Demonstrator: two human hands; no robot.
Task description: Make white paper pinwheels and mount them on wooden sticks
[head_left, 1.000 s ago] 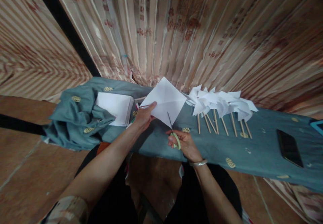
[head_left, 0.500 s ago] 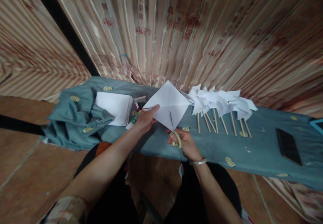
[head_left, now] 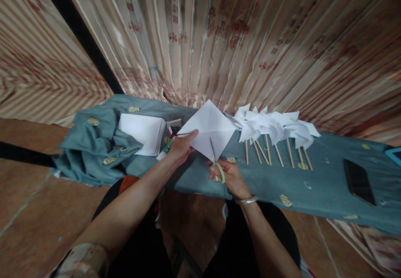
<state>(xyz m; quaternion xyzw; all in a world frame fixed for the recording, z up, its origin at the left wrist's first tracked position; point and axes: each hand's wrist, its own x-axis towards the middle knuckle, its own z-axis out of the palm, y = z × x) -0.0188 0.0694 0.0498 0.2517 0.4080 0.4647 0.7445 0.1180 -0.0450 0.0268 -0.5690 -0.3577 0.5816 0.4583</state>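
My left hand (head_left: 183, 147) pinches the left side of a square white sheet of paper (head_left: 206, 121), thumb on top, the sheet turned like a diamond with faint fold lines. My right hand (head_left: 228, 175) grips a pair of scissors (head_left: 220, 173) with pale green handles. One dark blade lies over the paper, running up from its bottom corner toward the middle. The other blade is hidden, apparently under the sheet. A thin red stick-like thing (head_left: 185, 134) shows beside my left thumb; whether it is held I cannot tell.
Left lies a stack of white paper (head_left: 142, 132), partly under bunched blue-green cloth (head_left: 97, 144). Several white paper pinwheels (head_left: 275, 125) on wooden sticks lie to the right. Farther right are a black phone (head_left: 359, 182) and a blue-edged object (head_left: 394, 155). A pleated curtain (head_left: 203, 40) hangs behind.
Almost nothing differs. The paper and scissors stay in the same place, with only a very slight shift of my right hand.
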